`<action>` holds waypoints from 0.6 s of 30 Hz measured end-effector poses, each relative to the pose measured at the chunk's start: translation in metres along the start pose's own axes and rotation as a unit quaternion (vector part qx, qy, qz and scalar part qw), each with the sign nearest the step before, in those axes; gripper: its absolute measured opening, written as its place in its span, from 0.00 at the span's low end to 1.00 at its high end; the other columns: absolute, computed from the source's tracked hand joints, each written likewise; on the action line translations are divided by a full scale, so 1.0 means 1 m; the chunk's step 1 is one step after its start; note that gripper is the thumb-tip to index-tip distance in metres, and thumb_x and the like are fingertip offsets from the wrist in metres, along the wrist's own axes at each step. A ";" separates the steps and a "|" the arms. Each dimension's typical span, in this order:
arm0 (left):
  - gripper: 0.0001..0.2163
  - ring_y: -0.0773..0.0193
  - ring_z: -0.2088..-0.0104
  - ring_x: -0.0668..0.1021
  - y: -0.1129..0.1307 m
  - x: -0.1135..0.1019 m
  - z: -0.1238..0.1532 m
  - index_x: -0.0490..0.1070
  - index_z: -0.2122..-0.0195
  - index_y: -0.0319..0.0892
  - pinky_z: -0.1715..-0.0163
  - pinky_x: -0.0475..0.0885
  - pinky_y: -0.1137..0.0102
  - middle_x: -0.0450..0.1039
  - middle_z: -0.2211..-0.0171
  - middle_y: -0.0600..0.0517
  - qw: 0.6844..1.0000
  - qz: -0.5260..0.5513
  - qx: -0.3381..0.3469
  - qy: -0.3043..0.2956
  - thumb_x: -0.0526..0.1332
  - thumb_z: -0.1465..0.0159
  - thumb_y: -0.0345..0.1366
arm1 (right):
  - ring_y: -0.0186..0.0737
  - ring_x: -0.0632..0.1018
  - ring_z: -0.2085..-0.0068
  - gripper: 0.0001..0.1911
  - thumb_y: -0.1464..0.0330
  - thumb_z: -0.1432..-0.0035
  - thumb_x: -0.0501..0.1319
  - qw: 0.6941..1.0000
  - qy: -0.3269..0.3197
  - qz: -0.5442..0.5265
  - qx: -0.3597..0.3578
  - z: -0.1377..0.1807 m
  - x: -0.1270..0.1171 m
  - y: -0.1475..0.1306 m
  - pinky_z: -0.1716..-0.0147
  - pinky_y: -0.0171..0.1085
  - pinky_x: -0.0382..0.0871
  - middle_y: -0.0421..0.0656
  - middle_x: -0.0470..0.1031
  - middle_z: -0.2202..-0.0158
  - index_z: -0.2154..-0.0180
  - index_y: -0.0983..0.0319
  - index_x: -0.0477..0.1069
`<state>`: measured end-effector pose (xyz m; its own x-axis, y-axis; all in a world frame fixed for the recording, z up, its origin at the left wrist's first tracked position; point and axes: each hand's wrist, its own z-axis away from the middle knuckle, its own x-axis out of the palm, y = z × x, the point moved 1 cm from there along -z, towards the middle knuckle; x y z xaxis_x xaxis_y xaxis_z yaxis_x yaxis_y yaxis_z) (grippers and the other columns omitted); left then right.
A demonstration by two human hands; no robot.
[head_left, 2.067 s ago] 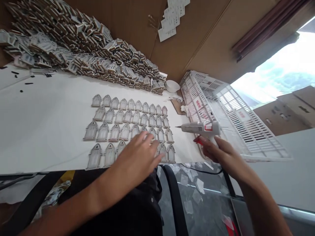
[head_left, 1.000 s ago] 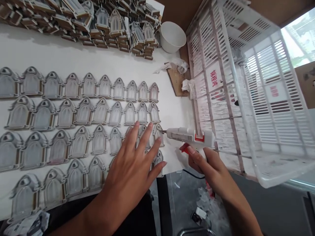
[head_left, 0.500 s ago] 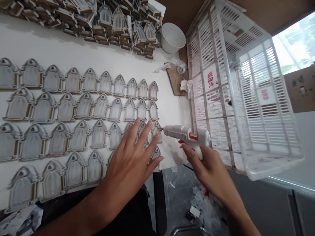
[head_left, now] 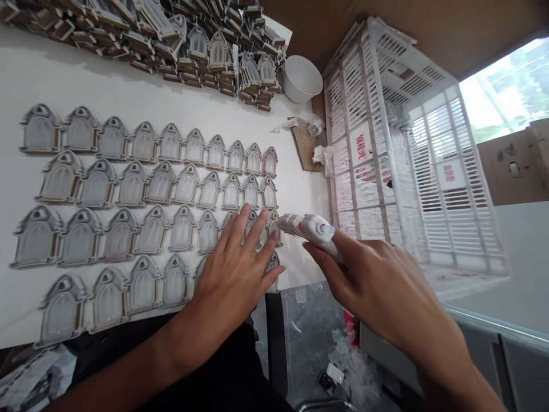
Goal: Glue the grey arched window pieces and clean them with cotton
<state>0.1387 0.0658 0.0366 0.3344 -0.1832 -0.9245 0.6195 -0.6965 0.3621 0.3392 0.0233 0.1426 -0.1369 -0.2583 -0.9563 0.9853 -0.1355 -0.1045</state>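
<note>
Half a second earlier you had the glue gun [head_left: 305, 225] side-on; by this moment you had turned it, its back end facing you and its tip out of sight, right of the frame's centre. Your right hand [head_left: 381, 274] kept its grip closed round the handle. Your left hand [head_left: 234, 266] stayed at centre, its grip open, fingers spread over the window pieces [head_left: 143, 286] lined up on the desk [head_left: 107, 86].

On the white table [head_left: 128, 97] over there, four rows of arched pieces [head_left: 162, 183] lie before a jumbled heap [head_left: 171, 43] and bowl [head_left: 302, 81].
</note>
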 end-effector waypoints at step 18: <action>0.19 0.26 0.23 0.62 -0.011 -0.002 0.001 0.81 0.37 0.42 0.32 0.74 0.34 0.66 0.26 0.33 0.998 0.050 0.003 0.034 0.66 0.24 0.42 | 0.40 0.66 0.74 0.29 0.41 0.27 0.60 0.952 0.074 -0.242 0.170 0.046 0.018 0.032 0.75 0.39 0.59 0.40 0.68 0.75 0.55 0.59 0.81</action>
<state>0.1311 0.0731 0.0343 0.4418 -0.2047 -0.8735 0.5770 -0.6807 0.4514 0.3630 -0.0298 0.1345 -0.5265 0.0480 -0.8488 0.7162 -0.5130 -0.4732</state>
